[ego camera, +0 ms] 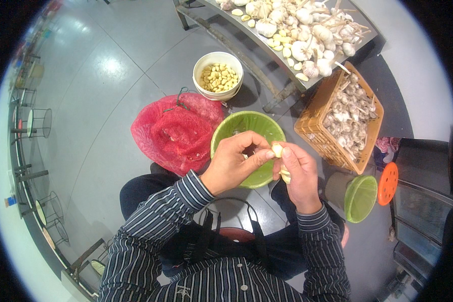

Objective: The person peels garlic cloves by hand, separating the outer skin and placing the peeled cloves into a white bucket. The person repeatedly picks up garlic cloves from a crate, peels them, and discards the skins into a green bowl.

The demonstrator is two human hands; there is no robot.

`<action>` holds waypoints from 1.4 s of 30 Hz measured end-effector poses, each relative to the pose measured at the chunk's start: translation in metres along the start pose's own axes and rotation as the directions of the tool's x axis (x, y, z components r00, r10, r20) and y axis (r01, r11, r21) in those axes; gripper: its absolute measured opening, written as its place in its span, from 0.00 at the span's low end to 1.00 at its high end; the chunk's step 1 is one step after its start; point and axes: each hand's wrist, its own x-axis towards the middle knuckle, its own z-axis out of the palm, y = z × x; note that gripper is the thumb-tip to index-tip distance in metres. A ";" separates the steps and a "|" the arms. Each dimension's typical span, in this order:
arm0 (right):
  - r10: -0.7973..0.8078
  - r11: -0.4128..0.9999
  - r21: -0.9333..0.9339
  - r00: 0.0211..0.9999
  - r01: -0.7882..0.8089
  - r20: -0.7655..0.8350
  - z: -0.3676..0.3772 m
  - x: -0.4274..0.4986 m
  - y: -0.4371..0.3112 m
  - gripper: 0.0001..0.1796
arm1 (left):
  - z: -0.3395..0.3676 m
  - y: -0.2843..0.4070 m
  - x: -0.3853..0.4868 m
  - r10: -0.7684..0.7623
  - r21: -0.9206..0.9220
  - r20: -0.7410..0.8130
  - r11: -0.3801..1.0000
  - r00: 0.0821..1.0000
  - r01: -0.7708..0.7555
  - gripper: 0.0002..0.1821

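Above the right part of a green basin (262,175), my left hand (238,158) and my right hand (296,170) meet at the fingertips around a pale garlic clove (277,150). Thumb and index finger of my left hand pinch its left side, and my right thumb presses its right side. More peeled garlic cloves (285,174) are tucked in my right palm, partly covered by the fingers. Some bits of skin show inside the basin, whose middle is hidden by my hands. A white bucket (199,88) beyond the basin holds many peeled garlic cloves (219,78).
A metal table (256,36) at the upper right bears garlic bulbs (322,33) and loose cloves. An orange crate (305,117) of garlic stands right of the basin, a red mesh sack (166,132) left. Further right are a green-lined bin (361,199) and an orange stool (388,184).
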 end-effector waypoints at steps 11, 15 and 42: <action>-0.014 1.000 -0.023 1.000 0.014 0.025 0.006 -0.003 -0.003 0.16 | -0.001 0.006 -0.001 0.110 0.173 0.010 0.979 0.994 -0.111 0.10; 0.004 1.000 0.002 0.999 -0.005 0.051 0.006 -0.003 -0.005 0.17 | 0.001 0.005 -0.001 0.219 0.228 -0.020 0.951 0.976 -0.209 0.11; 0.112 0.986 0.131 0.993 -0.105 -0.044 -0.001 0.004 -0.001 0.18 | 0.003 -0.003 0.000 0.308 0.281 -0.028 0.915 0.951 -0.288 0.09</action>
